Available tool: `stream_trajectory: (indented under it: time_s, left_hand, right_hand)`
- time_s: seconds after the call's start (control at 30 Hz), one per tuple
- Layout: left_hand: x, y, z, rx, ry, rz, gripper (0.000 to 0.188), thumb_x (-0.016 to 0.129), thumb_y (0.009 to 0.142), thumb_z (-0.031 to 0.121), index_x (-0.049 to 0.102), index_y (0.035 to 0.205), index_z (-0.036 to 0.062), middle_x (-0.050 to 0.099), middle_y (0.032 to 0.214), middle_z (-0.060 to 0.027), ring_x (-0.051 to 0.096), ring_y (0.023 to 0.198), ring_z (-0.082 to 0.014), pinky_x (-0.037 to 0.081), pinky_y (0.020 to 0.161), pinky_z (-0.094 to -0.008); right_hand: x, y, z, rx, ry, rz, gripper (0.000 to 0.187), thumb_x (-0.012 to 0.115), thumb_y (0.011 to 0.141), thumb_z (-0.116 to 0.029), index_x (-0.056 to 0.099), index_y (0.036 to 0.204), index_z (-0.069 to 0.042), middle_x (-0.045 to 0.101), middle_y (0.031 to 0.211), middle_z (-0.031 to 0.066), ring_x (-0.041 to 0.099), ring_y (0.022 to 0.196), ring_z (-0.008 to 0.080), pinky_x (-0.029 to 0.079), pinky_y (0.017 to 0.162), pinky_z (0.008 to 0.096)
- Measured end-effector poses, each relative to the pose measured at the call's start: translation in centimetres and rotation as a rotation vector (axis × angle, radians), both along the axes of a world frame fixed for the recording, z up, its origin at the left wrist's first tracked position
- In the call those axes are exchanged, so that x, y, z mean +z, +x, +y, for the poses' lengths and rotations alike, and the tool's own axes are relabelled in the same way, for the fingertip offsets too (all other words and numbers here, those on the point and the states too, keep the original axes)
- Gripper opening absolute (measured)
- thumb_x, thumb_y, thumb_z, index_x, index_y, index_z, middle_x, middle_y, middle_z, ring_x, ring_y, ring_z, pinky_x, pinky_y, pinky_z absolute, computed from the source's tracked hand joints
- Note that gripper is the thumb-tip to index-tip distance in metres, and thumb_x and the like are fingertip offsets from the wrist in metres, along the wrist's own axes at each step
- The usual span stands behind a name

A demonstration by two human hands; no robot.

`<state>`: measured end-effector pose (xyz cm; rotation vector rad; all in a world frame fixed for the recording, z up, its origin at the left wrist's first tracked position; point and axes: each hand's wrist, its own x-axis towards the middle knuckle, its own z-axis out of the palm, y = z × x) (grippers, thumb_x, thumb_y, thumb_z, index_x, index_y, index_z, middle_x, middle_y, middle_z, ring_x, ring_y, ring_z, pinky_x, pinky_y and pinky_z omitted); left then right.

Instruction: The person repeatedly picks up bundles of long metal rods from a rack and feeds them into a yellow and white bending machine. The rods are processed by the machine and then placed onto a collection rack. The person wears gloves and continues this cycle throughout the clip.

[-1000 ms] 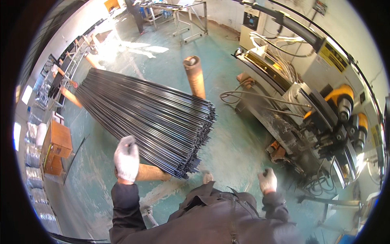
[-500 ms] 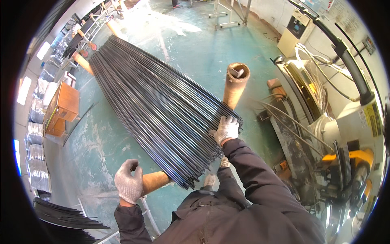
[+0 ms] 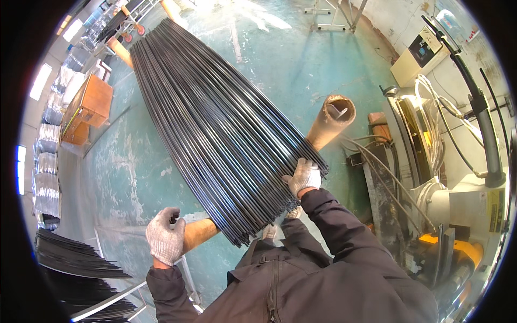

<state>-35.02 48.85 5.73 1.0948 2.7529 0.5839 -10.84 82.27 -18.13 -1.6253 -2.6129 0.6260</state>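
A wide layer of long black rods point(image 3: 221, 124) stretches from my front toward the far left, fanning out at the near end. My right hand point(image 3: 304, 176), in a white knit glove, grips rods at the near right corner, its thumb apart on the left. My left hand point(image 3: 166, 237), gloved alike, is at the outer end of a brown cardboard tube point(image 3: 201, 234) under the rods' near left corner. Its fingers are loosely curled with a gap to the thumb, and no rod shows in them. Another upright-tilted brown tube point(image 3: 329, 123) rises beside the rods' right edge.
Machinery with hoses and an orange part point(image 3: 458, 252) stands at the right. More black strips point(image 3: 81, 258) lie on a rack at the lower left. A wooden cabinet point(image 3: 91, 105) is at the left, and a wheeled metal stand point(image 3: 331, 26) at the far side.
The view has shifted, so the rods and machinery appear moved in the picture. Both hands keep nearly the same places relative to the rods and the tube.
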Motion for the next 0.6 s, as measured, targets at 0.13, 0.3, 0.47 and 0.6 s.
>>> stream_trajectory:
  time_s: [0.13,0.3,0.47,0.6]
  left_hand:
    - [0.0,-0.1,0.1,0.009,-0.023,0.002,0.024,0.08,0.087,0.008,0.08,0.112,0.0046,0.082,0.101,-0.0151,0.08,0.092,-0.0331,0.063,0.087,-0.0437]
    - [0.2,0.1,0.0,0.011,0.003,-0.01,0.024,0.079,0.088,0.009,0.079,0.111,0.0047,0.081,0.101,-0.0152,0.08,0.092,-0.0337,0.063,0.086,-0.0443]
    - [-0.1,0.0,-0.4,0.007,0.072,0.002,0.024,0.079,0.087,0.009,0.079,0.111,0.005,0.081,0.101,-0.0151,0.08,0.093,-0.0342,0.063,0.086,-0.0448]
    - [-0.3,-0.1,-0.7,-0.008,0.126,0.026,0.024,0.079,0.088,0.008,0.078,0.111,0.0045,0.081,0.102,-0.0156,0.08,0.093,-0.035,0.063,0.086,-0.0446]
  right_hand:
    - [-0.5,-0.4,-0.3,0.012,-0.123,0.022,0.065,0.094,0.091,-0.042,0.063,0.126,0.002,0.079,0.116,0.0312,0.079,0.111,0.0515,0.064,0.096,0.059]
    - [0.7,-0.2,1.6,0.14,-0.152,0.018,0.036,0.085,0.093,-0.029,0.076,0.112,0.0,0.082,0.108,0.0282,0.082,0.107,0.0461,0.065,0.093,0.0551]
    - [3.3,-0.6,2.9,0.242,-0.179,-0.062,0.025,0.079,0.091,-0.024,0.086,0.107,-0.006,0.084,0.112,0.0246,0.083,0.108,0.0444,0.067,0.094,0.0514]
    - [4.3,-0.8,1.8,0.233,-0.248,-0.039,0.045,0.094,0.086,-0.042,0.087,0.112,-0.006,0.085,0.109,0.0219,0.083,0.107,0.0426,0.067,0.095,0.0507]
